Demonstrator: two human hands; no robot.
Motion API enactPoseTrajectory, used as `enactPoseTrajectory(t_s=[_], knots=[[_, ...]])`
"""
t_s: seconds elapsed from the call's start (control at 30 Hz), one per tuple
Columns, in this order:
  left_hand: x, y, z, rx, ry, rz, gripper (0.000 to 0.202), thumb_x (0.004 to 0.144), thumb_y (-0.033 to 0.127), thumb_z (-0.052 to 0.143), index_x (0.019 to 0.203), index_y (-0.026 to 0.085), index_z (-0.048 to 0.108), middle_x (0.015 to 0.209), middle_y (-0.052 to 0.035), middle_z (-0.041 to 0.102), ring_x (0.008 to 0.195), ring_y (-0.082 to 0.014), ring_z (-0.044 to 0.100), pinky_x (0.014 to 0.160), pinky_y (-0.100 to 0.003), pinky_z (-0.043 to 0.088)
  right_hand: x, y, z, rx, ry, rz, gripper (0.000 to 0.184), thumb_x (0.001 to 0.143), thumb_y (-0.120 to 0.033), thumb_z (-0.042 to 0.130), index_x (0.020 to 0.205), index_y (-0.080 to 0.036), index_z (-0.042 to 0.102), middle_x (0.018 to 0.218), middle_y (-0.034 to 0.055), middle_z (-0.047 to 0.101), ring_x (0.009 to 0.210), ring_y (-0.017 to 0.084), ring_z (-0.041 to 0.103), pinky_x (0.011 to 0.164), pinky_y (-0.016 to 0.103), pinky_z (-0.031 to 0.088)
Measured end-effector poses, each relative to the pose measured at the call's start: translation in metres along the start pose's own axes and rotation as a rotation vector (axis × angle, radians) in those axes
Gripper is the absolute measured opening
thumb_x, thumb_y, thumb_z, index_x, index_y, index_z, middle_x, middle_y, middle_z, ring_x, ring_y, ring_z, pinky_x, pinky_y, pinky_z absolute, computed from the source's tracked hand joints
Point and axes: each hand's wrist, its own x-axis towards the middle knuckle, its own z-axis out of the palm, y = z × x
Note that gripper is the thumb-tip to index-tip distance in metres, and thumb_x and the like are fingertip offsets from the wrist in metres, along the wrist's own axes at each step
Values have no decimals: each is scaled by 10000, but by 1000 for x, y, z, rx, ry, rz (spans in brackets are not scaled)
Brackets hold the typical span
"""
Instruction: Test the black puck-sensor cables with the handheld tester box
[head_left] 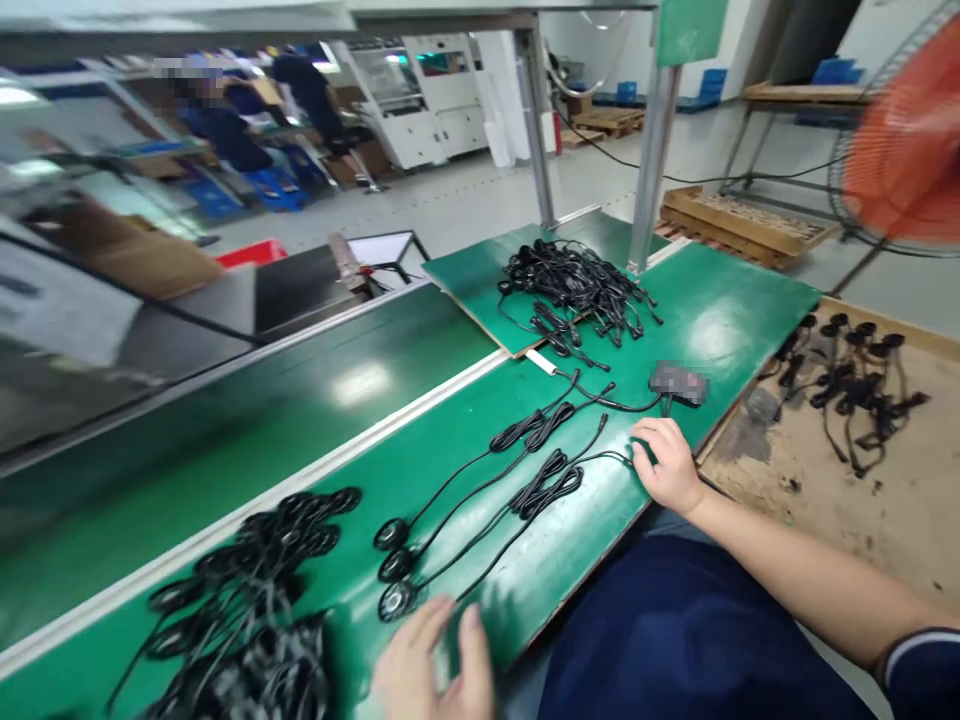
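Cables [480, 500], three thin black leads each with a round disc end and a bundled middle, lie side by side on the green table [720, 310], running from about 7 o'clock up toward 1 o'clock. The left hand [435, 665] hovers open just below the disc ends at 6 o'clock, while the right hand [664, 462] rests with fingers curled on the plug ends at 3 o'clock. They look light, limp and tangle-prone, so the firmer discs or plugs seem the best places to pinch.
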Motion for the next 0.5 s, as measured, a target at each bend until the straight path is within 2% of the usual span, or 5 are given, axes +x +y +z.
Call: enactPoseTrajectory(t_s=[0.13, 0.23, 0.3, 0.4, 0.5], knots=[[5, 74, 27, -236, -261, 67, 263, 982, 188, 612, 1245, 180, 611, 1143, -129, 710, 1064, -258, 680, 920, -413, 571, 2, 8, 0, 80, -4, -16, 184, 972, -193, 575, 1144, -195, 640, 1109, 109, 654, 1039, 279, 604, 933, 484, 507], [29, 109, 67, -268, -475, 209, 283, 1023, 188, 516, 1301, 177, 570, 1225, -150, 683, 1092, -256, 665, 928, -414, 583, 3, 13, 2, 129, 22, 0, 283, 979, -212, 590, 1261, -192, 592, 1107, 111, 655, 989, 265, 609, 903, 468, 516], [49, 119, 102, -184, -614, 342, 279, 1025, 169, 484, 1290, 170, 571, 1241, -156, 659, 1061, -257, 659, 886, -404, 585, 2, 16, 1, 177, 45, 71, 340, 992, -245, 594, 1324, -188, 549, 1124, 114, 651, 966, 248, 611, 890, 446, 526], [72, 122, 152, -26, -807, 476, 171, 1017, 170, 516, 1142, 168, 632, 1086, -117, 645, 930, -240, 643, 788, -364, 565, 4, 26, -7, 278, 34, 237, 355, 1033, -297, 547, 1364, -184, 489, 1182, 125, 633, 995, 227, 619, 882, 407, 541], [79, 123, 186, 66, -863, 474, 120, 1025, 245, 558, 973, 182, 646, 937, -70, 597, 809, -213, 591, 715, -328, 517, 10, 45, -23, 294, -52, 268, 273, 1042, -292, 533, 1295, -193, 543, 1169, 109, 636, 946, 201, 623, 820, 355, 543]])
